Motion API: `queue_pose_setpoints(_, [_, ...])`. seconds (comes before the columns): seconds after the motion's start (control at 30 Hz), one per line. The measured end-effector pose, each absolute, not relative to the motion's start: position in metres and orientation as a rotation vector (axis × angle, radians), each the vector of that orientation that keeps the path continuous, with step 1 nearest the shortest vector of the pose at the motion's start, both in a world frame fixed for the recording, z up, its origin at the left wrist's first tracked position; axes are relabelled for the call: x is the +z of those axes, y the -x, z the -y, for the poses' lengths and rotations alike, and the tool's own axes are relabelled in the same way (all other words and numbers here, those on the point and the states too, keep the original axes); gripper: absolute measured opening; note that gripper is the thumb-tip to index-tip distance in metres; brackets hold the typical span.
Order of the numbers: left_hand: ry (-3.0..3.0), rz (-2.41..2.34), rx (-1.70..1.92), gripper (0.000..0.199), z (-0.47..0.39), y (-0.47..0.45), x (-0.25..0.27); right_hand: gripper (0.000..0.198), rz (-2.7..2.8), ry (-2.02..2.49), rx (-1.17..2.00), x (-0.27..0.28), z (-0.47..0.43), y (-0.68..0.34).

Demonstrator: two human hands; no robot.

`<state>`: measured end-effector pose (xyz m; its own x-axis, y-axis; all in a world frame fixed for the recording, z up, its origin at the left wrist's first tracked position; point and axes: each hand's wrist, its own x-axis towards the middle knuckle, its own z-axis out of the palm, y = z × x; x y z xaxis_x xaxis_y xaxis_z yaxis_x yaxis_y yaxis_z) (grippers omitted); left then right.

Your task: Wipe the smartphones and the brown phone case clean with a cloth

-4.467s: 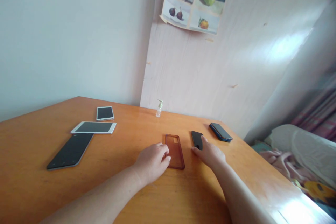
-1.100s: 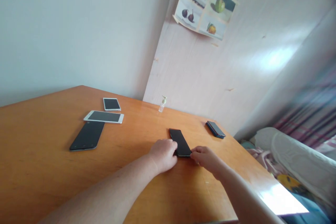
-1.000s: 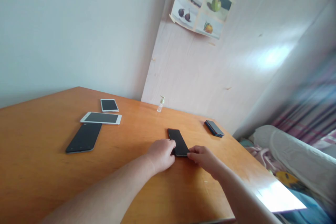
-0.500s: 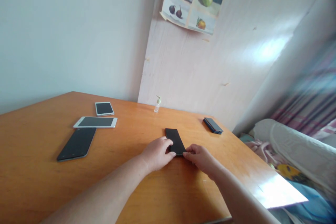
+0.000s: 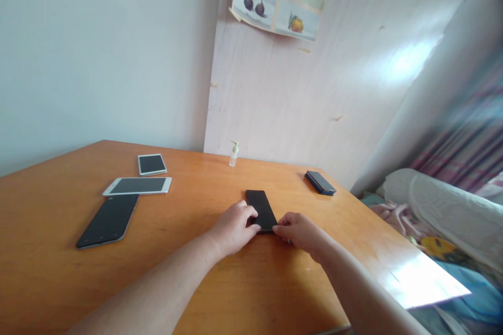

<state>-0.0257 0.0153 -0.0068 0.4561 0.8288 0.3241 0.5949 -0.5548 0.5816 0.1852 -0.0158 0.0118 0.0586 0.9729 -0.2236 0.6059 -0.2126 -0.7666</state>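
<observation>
My left hand [image 5: 234,226] covers the black phone [image 5: 261,208] along its eight-o'clock side, the lower fingers curled out of sight, and my right hand [image 5: 297,232] hides the five-o'clock corner. My left forearm [image 5: 157,282] and right forearm [image 5: 359,282] run off the bottom at seven and five. At twelve, the fruit picture [image 5: 275,9] is cropped (the pears lose their tops). At three, the curtain [image 5: 467,144] is blurred and cut off. The pump bottle [image 5: 233,155] is too small to tell its contents.

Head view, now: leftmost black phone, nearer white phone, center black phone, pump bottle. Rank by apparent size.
1. Leftmost black phone
2. Nearer white phone and center black phone: unsure, the left hand covers part of the latter
3. Pump bottle
</observation>
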Motion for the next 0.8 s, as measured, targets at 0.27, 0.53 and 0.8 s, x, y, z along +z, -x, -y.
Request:
queue_pose_setpoints(0.27, [-2.228,-1.216,0.858,0.019,-0.015,0.022,-0.007,0.021,1.575,1.922,1.08,0.012,0.008,-0.189])
queue_pose_setpoints(0.53, [-2.218,-1.219,0.849,0.021,-0.019,0.02,-0.011,0.025,1.582,1.965,1.118,0.018,0.004,-0.187])
queue_pose_setpoints(0.8, [-2.193,-1.201,0.812,0.022,-0.022,0.019,-0.015,0.022,1.59,1.948,1.185,0.021,0.002,-0.185])
